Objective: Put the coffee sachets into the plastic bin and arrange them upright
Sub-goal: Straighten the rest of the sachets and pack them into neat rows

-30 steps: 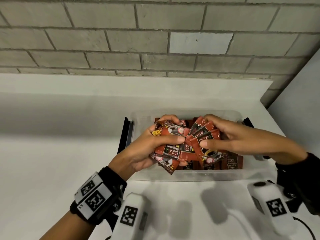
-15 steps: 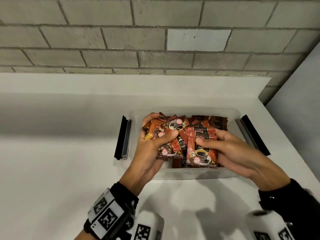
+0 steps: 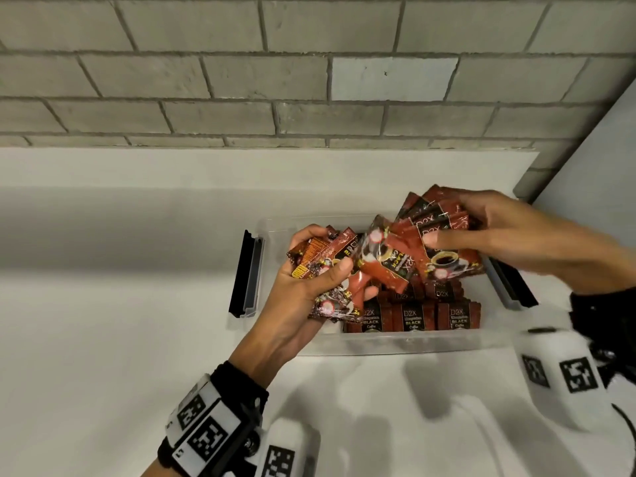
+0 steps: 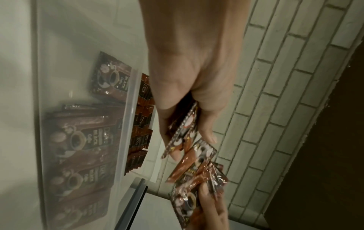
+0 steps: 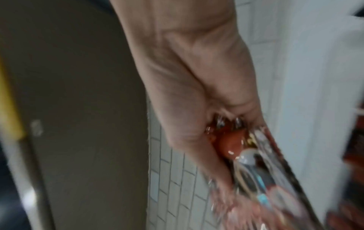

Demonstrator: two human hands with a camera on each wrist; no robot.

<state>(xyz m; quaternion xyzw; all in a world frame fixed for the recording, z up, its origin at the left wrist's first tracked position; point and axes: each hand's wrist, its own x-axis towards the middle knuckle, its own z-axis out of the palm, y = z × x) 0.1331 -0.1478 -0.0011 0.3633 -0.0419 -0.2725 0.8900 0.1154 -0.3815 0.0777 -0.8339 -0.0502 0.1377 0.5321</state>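
Note:
A clear plastic bin (image 3: 395,344) stands on the white table, with several red-brown coffee sachets (image 3: 413,318) upright in rows along its near side. My left hand (image 3: 309,290) grips a fanned bunch of sachets (image 3: 330,266) over the bin's left end. My right hand (image 3: 499,235) grips another bunch (image 3: 444,246) above the bin's far right. The two bunches overlap in the middle. In the left wrist view my left hand (image 4: 189,127) pinches sachets (image 4: 183,133) beside the bin wall (image 4: 126,124). The right wrist view is blurred; the right hand (image 5: 206,124) holds shiny sachets (image 5: 256,163).
Black latch handles stick out at the bin's left end (image 3: 246,273) and right end (image 3: 509,284). A grey brick wall (image 3: 275,80) runs behind the white table (image 3: 103,321). A pale panel (image 3: 592,173) stands at the right.
My right hand has lifted its bunch up and to the right, away from the left hand's bunch. The left hand stays over the bin's left end with its sachets.

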